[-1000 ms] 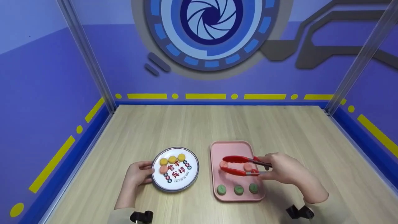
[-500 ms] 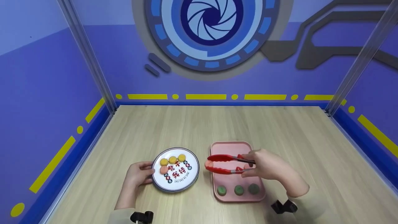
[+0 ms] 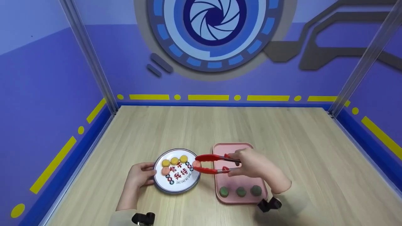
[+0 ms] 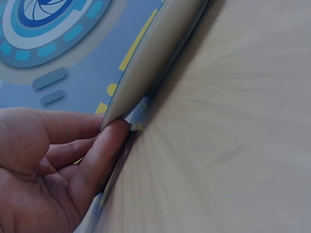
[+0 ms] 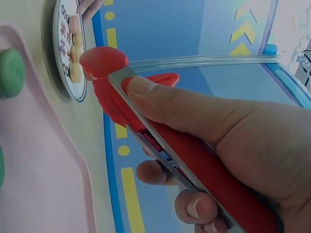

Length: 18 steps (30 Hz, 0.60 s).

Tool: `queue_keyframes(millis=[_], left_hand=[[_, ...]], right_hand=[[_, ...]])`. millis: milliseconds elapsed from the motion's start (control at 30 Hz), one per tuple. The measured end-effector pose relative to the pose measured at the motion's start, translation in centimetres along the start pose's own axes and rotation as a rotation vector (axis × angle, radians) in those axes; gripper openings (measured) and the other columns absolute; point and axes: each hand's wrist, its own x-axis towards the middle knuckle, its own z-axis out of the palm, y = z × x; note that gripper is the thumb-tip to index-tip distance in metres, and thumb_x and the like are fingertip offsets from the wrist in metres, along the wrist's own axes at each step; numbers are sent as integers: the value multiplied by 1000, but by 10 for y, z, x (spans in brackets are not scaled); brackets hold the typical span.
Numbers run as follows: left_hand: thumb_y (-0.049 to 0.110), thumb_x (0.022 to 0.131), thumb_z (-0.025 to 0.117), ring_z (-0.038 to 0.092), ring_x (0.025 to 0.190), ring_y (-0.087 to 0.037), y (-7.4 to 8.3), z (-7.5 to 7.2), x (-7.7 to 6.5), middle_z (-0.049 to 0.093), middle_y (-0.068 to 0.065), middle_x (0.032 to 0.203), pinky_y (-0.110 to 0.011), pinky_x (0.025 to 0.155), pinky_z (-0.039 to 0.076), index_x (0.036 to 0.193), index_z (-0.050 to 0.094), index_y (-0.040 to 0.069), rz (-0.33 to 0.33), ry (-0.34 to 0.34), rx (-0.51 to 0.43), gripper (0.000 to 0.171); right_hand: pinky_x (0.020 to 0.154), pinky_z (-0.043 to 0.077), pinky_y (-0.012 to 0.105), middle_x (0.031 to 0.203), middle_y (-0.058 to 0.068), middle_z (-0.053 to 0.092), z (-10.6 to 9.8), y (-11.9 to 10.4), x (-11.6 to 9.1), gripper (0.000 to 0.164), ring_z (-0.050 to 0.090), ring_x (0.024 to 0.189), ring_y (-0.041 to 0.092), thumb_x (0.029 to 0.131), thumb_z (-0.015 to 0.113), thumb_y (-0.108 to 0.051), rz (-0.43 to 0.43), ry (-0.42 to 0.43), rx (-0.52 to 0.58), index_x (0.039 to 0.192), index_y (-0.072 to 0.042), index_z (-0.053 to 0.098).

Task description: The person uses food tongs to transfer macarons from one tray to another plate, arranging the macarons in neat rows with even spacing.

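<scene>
My left hand (image 3: 138,175) pinches the left rim of a round white plate (image 3: 176,187) with red lettering; the left wrist view shows fingers on both sides of the plate's edge (image 4: 150,58). Three yellow macarons (image 3: 174,161) lie in a row on the plate, with one pink macaron (image 3: 165,170) below the leftmost. My right hand (image 3: 259,163) grips red-tipped tongs (image 3: 207,170), thumb on one arm and fingers on the other. Between the tong tips sits another pink macaron (image 3: 196,164), overlapping the plate's right rim in the head view.
A pink rectangular tray (image 3: 230,182) stands right of the plate, partly covered by the right hand and tongs. Three green macarons (image 3: 241,191) line its near end. Blue-purple panels (image 3: 201,84) wall the wooden table (image 3: 176,125) at the back and sides.
My right hand has carried the tongs and their pink macaron leftward from over the tray to the plate's right rim. The left hand and plate have stayed in place.
</scene>
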Motion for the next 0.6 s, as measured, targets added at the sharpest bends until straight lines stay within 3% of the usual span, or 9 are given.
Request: queue_keyframes(millis=[267, 600], left_hand=[[-4, 94, 65, 70, 77, -13, 1, -1, -1, 66, -29, 126, -30, 63, 65, 136, 59, -8, -3, -7, 1, 42], [-3, 94, 65, 70, 76, -13, 1, 0, -2, 66, -28, 126, -29, 63, 65, 135, 61, -7, -10, 2, -2, 41]], right_hand=[[55, 42, 18, 70, -9, 60, 13, -17, 18, 31, 47, 61, 6, 76, 91, -40, -2, 34, -68, 94, -20, 76], [60, 53, 21, 79, -2, 72, 32, -34, 40, 38, 55, 65, 7, 78, 90, -38, 30, -16, -36, 105, -14, 78]])
